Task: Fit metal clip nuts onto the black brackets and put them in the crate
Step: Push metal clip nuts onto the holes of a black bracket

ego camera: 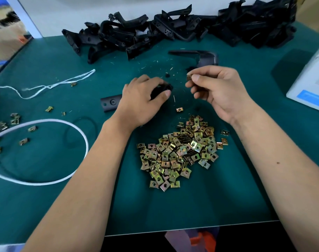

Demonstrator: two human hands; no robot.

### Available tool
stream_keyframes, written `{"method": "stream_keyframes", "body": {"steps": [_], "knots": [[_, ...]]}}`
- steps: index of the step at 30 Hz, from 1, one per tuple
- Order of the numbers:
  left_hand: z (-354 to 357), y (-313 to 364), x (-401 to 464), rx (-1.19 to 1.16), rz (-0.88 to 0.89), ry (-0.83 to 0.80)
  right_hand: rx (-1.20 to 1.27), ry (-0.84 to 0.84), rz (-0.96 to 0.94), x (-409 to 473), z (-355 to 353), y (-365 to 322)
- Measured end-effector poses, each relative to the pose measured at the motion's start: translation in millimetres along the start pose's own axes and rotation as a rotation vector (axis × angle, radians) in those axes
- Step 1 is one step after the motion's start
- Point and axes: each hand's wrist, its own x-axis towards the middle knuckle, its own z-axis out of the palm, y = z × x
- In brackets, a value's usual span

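Left hand (144, 100) grips black bracket (110, 104) at frame centre. Right hand (215, 88) pinches 1 clip nut (189, 77) just right of it, not yet fitted. Risk: nut slips, lost among loose nut pile (180, 151) below. Crate not in view.

A matt green mat (46, 197), smooth and faintly dusty, is covering the bench. A heap of metal clip nuts (178, 151) is gleaming with a yellowish, iridescent plated finish. The black brackets (173, 31) piled behind are looking like matt moulded plastic. A white cord (67, 124) is appearing woven, and a white string (51, 86) is looking fibrous and frayed.
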Motion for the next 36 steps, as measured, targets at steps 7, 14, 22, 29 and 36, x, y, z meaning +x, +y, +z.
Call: {"method": "stream_keyframes", "body": {"steps": [7,14,22,29,36], "knots": [[2.3,6.1,-0.5,0.014,-0.039,0.105,-0.033,-0.005,-0.035,-7.0,19.5,4.6],[5.2,11.0,-1.1,0.053,-0.127,0.130,-0.070,-0.058,-0.043,-13.5,37.0,8.6],[4.2,13.5,-0.3,0.053,-0.189,0.168,-0.063,0.035,-0.024,-11.5,37.1,11.1],[5.3,16.3,-0.2,0.034,-0.155,0.181,-0.021,0.008,0.000,-12.7,40.1,10.8],[4.7,21.3,-1.3,-0.054,-0.143,0.324,0.035,-0.020,0.003,-15.3,41.0,6.1]]}}
